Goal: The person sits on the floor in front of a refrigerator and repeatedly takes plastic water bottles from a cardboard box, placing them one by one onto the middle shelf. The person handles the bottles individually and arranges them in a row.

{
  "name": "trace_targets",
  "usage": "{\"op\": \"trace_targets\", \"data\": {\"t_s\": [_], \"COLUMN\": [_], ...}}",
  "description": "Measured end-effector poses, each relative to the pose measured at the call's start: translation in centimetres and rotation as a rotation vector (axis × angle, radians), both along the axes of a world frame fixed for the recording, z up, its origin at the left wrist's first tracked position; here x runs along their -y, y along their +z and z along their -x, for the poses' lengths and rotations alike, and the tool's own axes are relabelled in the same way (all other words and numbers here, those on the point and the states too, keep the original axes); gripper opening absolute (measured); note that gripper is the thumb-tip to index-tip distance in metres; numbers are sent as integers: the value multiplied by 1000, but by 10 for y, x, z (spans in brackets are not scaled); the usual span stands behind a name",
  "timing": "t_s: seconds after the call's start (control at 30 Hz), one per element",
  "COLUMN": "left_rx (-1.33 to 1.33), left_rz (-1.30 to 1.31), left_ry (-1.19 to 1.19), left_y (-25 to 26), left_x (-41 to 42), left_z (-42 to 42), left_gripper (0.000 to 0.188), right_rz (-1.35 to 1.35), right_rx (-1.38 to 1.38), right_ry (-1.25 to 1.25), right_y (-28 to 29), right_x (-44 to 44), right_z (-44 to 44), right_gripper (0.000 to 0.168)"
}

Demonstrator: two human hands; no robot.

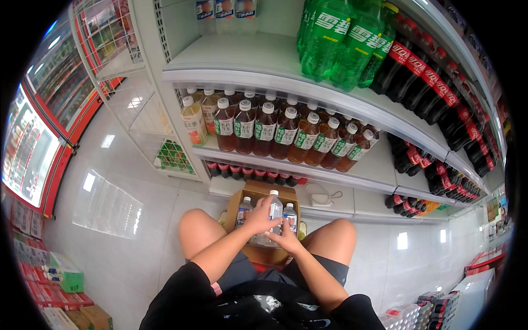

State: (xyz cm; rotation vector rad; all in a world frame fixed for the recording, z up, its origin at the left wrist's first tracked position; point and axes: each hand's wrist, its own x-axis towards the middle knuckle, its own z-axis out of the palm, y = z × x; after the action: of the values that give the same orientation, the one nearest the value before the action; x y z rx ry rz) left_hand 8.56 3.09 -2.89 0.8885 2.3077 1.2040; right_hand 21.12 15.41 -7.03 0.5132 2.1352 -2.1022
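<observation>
Between my knees stands an open cardboard box (236,202) holding clear plastic bottles with white caps. My left hand (262,218) is closed around the upper part of a clear bottle (276,207), which rises above the others. Lower down, my right hand (285,238) has its thumb and fingers spread at the bottle's side; whether it grips is hard to tell. A labelled bottle (245,212) is to the left in the box, and another bottle (290,216) is on the right. My hands partly hide the box's inside.
Ahead, a shelf unit (247,77) holds tea bottles (266,130), green soda bottles (330,45) and cola bottles (425,78). A white cable (326,198) lies on the bottom shelf. Wire rack (123,82) and red-framed coolers (62,165) stand left; stacked cartons (62,272) are lower left.
</observation>
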Motion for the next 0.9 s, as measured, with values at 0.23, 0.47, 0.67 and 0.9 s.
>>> {"op": "trace_targets", "data": {"t_s": [0.23,0.47,0.67,0.9], "left_rx": [-112,351,350,281], "left_rz": [-283,-404,-320,-227], "left_ry": [-88,136,70,-44], "left_y": [2,13,8,32], "left_x": [-3,0,1,4], "left_z": [5,37,44,33], "left_gripper": [77,61,57,54], "right_rz": [39,403,410,437], "right_rx": [-37,-142,-319,-491], "right_ry": [-121,-183,-86,32], "right_y": [25,116,204,334], "right_x": [-10,-17,-31,-6], "right_z": [5,8,33,96], "right_gripper": [77,62,76,70]}}
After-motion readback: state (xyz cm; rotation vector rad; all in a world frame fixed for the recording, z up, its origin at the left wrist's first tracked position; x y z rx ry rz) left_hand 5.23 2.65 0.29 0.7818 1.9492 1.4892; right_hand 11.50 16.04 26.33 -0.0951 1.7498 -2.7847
